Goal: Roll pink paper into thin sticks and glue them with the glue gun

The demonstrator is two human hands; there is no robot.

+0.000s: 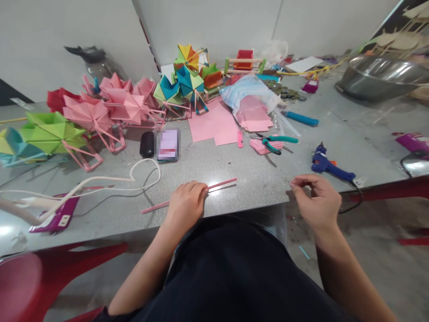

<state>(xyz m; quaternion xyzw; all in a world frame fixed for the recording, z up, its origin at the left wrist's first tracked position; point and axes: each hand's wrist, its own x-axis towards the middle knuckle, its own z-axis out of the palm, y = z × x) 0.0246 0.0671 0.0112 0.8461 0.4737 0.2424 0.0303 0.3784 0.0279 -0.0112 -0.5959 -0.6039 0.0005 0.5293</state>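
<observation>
My left hand (186,202) rests on a thin pink stick (221,184) that lies along the near edge of the grey table (234,165), fingers curled over its middle. My right hand (317,199) hovers just past the table's front right corner, fingertips pinched together; whether anything small sits between them I cannot tell. A blue glue gun (326,164) lies just beyond the right hand.
Folded paper pinwheels in pink (100,109), green (50,134) and blue-yellow (182,78) crowd the back left. Pink paper sheets (214,125), green-handled pliers (276,142), a blue lighter (300,118), a phone (167,144), a white cable (110,181) and a steel bowl (382,76) also lie about.
</observation>
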